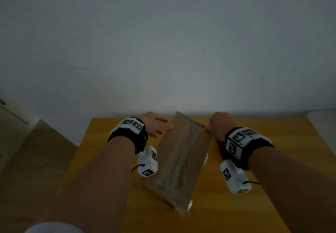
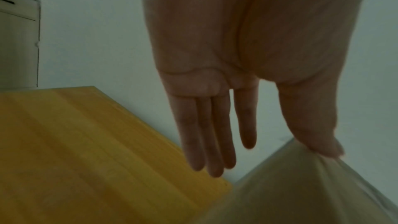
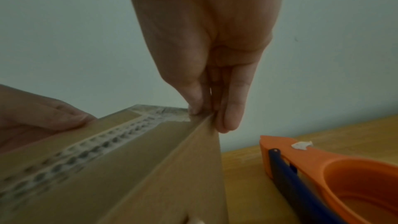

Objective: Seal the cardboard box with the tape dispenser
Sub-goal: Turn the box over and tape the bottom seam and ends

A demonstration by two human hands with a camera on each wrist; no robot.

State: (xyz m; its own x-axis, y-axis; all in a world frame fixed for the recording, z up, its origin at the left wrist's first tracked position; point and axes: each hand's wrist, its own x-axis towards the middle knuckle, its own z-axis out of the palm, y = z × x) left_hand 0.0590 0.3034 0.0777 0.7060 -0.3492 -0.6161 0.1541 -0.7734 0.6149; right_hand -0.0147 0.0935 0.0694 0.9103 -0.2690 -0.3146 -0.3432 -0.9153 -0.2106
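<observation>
A brown cardboard box (image 1: 180, 160) stands tilted on the yellow wooden table (image 1: 109, 160), its top seam showing a strip with torn, dotted marks (image 3: 90, 152). My left hand (image 1: 160, 126) is at the box's far left edge, fingers (image 2: 211, 142) straight and the thumb (image 2: 323, 146) touching a box corner (image 2: 301, 193). At the far right corner, my right hand (image 1: 216, 125) pinches the box's edge between thumb and fingers (image 3: 230, 117). An orange and blue tape dispenser (image 3: 323, 168) lies on the table to the right of the box, below my right wrist. Nothing holds it.
A grey-white wall rises right behind the table's far edge. A pale cabinet (image 2: 17, 40) stands off to the left, beyond the table's left edge (image 1: 85, 141). A white object (image 1: 321, 120) sits past the table's far right corner.
</observation>
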